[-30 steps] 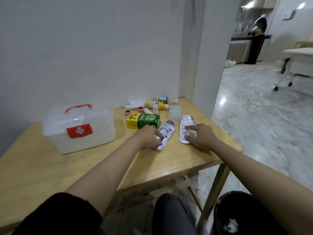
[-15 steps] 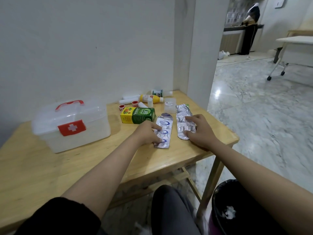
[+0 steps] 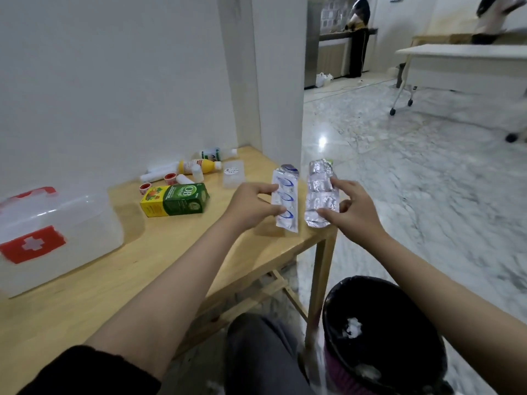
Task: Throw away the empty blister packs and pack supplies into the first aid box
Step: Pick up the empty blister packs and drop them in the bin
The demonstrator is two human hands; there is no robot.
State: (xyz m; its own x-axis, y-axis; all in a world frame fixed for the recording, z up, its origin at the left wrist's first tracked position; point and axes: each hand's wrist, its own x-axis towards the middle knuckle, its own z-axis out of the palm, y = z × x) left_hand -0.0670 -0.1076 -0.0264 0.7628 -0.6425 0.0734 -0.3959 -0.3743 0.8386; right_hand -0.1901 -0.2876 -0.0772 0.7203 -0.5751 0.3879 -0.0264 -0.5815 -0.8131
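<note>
- The counter point(image 3: 119, 286) carries the first aid box point(image 3: 57, 232), lid shut, well to the left of both grips; its inside is too cloudy to read.
- The black bin point(image 3: 382, 332) stands on the floor below and just right of the grips; pale scraps lie inside.
- Left hand point(image 3: 248, 205) pinches a blister pack with blue print point(image 3: 285, 202); right hand point(image 3: 356, 212) pinches a silver blister pack point(image 3: 320, 195). Both packs are clear of the counter, side by side.
- To do it well, I judge: carry each pack right over the bin's mouth before letting go, since light foil drifts.
- A green carton point(image 3: 176, 199) and small bottles point(image 3: 199, 166) lie beyond the left grip, not yet packed.
</note>
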